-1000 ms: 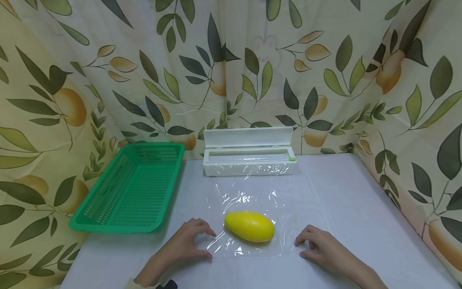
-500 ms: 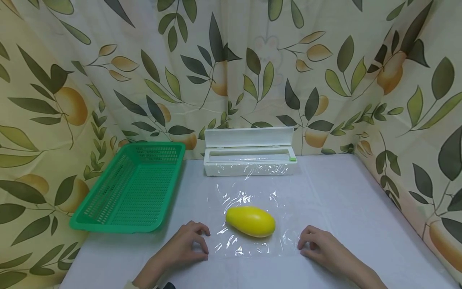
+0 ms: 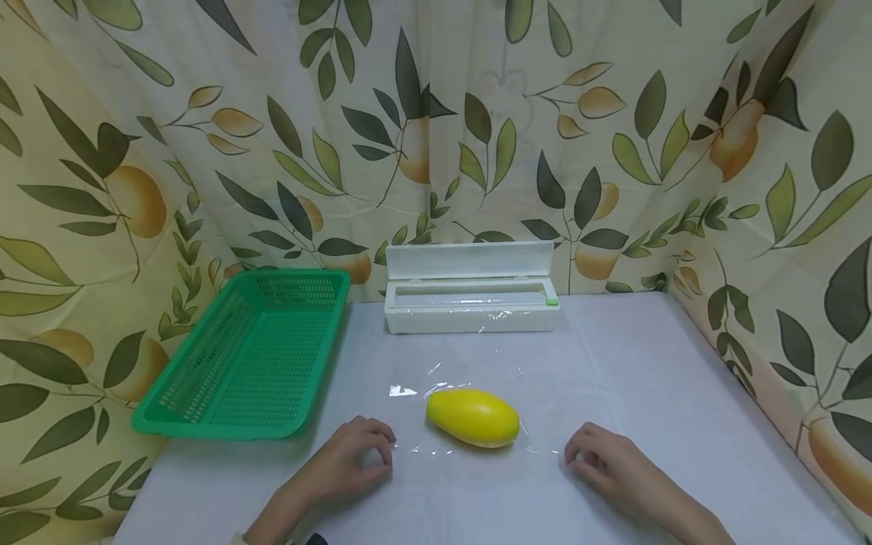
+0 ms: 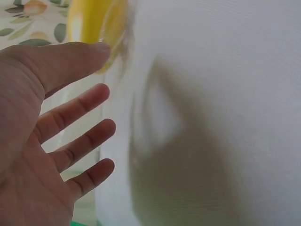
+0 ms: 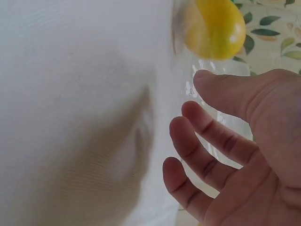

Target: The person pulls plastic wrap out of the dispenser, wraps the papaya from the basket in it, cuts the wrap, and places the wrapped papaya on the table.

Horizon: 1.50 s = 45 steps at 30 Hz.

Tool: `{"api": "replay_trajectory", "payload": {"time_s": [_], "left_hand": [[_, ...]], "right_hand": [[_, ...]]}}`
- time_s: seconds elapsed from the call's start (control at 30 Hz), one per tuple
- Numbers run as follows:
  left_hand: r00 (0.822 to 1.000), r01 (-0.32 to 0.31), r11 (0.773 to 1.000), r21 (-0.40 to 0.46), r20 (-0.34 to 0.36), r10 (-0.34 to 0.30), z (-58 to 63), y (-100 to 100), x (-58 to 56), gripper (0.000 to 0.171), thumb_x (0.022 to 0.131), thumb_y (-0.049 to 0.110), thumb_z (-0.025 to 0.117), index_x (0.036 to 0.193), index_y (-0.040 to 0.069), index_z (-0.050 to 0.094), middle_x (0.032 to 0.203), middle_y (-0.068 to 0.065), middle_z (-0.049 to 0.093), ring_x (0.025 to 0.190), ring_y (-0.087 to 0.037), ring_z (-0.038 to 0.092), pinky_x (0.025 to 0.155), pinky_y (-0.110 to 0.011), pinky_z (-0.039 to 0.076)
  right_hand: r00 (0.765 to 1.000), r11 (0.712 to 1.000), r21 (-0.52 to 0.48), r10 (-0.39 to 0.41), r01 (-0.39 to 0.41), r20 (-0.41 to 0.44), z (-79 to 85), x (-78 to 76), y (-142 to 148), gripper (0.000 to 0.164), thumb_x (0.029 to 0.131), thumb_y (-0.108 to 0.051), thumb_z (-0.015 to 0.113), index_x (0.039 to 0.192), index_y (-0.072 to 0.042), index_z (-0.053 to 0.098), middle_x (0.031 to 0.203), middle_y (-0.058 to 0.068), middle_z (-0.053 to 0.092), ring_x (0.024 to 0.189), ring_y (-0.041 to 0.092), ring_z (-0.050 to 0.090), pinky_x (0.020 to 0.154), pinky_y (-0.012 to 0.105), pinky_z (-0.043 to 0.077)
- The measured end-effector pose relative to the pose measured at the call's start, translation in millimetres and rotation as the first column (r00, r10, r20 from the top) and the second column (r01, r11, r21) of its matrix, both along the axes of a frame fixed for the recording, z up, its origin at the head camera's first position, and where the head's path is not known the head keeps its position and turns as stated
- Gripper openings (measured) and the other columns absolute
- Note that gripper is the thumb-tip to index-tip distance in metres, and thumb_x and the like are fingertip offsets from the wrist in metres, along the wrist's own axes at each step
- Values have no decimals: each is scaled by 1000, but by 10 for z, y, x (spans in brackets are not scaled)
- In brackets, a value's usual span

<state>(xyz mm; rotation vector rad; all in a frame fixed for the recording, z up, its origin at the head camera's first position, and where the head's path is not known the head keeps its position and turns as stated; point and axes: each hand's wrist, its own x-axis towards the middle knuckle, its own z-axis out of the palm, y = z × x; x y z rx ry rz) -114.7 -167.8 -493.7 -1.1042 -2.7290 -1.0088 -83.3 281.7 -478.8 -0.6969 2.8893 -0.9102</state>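
A smooth yellow papaya [image 3: 473, 418] lies on a sheet of clear cling film [image 3: 402, 391] in the middle of the table. To its left, my left hand [image 3: 344, 463] pinches the film's near left corner between thumb and index finger. My right hand [image 3: 616, 473] pinches the near right corner likewise. In the left wrist view the other fingers of the left hand [image 4: 51, 117] are spread, with the papaya [image 4: 87, 21] beyond the thumb. The right wrist view shows film in front of the papaya [image 5: 216, 30], past the right hand's thumb [image 5: 225, 92]. Both index fingers are hidden there.
Behind the film stands a white cling film dispenser [image 3: 470, 321] with its lid raised and a small green piece at its right end. A green plastic basket [image 3: 300, 431] sits at the left. Patterned curtains [image 3: 320, 151] surround the white table [image 3: 627, 363].
The papaya has shifted slightly away from me and then stayed. My left hand has moved a little left and its fingers have closed on the film. The film's glints have shifted.
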Motion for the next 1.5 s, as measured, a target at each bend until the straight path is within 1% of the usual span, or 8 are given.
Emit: {"api": "replay_trajectory", "payload": {"time_s": [0.17, 0.33, 0.57, 0.8, 1.03, 1.17, 1.33, 1.5], "left_hand": [[995, 37, 994, 103, -94, -27, 58, 4, -58, 20, 83, 5, 80, 87, 22, 70, 108, 2, 72, 101, -13, 61, 88, -36, 49], [990, 43, 984, 172, -138, -19, 100, 21, -115, 9, 91, 13, 77, 90, 18, 70, 107, -1, 73, 100, -15, 64, 87, -35, 52], [996, -52, 968, 246, -55, 68, 114, 61, -173, 10, 91, 10, 77, 92, 17, 71, 103, -1, 76, 98, -15, 67, 79, -42, 56], [986, -163, 944, 286, 72, 149, 112, 107, -244, 17, 90, 11, 79, 94, 26, 71, 103, 8, 76, 100, -11, 68, 81, -43, 55], [969, -226, 923, 312, 173, 179, 154, 138, -280, 4, 93, 19, 78, 96, 18, 75, 101, 15, 75, 102, -9, 69, 85, -46, 55], [964, -242, 914, 325, 184, 190, 170, 153, -302, 8, 94, 24, 77, 97, 16, 76, 100, 14, 75, 101, -9, 69, 85, -46, 55], [963, -261, 896, 358, 165, 214, 180, 182, -343, 6, 93, 18, 78, 95, 24, 75, 95, 12, 76, 94, -9, 69, 83, -46, 56], [953, -299, 874, 382, 160, 257, 195, 219, -397, 6, 91, 20, 80, 94, 21, 74, 90, 15, 73, 87, -9, 68, 82, -41, 57]], "right_hand": [[996, 1000, -21, 2, -4, -93, 95, -18, 10, 27, 88, -1, 76, 92, -25, 66, 97, -16, 58, 75, -4, 48, 61, 22, 47], [986, 999, -37, -31, 25, -161, 155, -18, -3, 31, 85, 1, 79, 91, -27, 65, 100, -15, 57, 74, -4, 48, 61, 20, 47], [984, 996, -57, -76, 67, -163, 212, -61, -33, 32, 84, 1, 80, 91, -27, 66, 104, -13, 60, 75, -3, 50, 62, 20, 50], [984, 995, -82, -66, 53, -166, 256, -150, -33, 29, 85, 3, 77, 95, -22, 67, 106, -2, 68, 75, -2, 53, 63, 22, 51], [976, 990, -140, -62, 33, -207, 273, -224, -31, 39, 84, 5, 79, 99, -29, 66, 102, -11, 68, 75, 0, 55, 62, 22, 52], [974, 989, -146, -67, 36, -214, 305, -256, -39, 33, 85, 1, 79, 100, -27, 69, 100, -11, 70, 76, 0, 56, 62, 22, 52], [982, 989, -123, -95, 76, -161, 348, -308, -38, 24, 89, -4, 78, 101, -24, 72, 100, -6, 74, 78, 1, 58, 65, 23, 54], [985, 987, -120, -119, 104, -125, 397, -364, -29, 18, 92, -9, 77, 100, -24, 72, 100, -6, 75, 81, 4, 62, 69, 24, 56]]}}
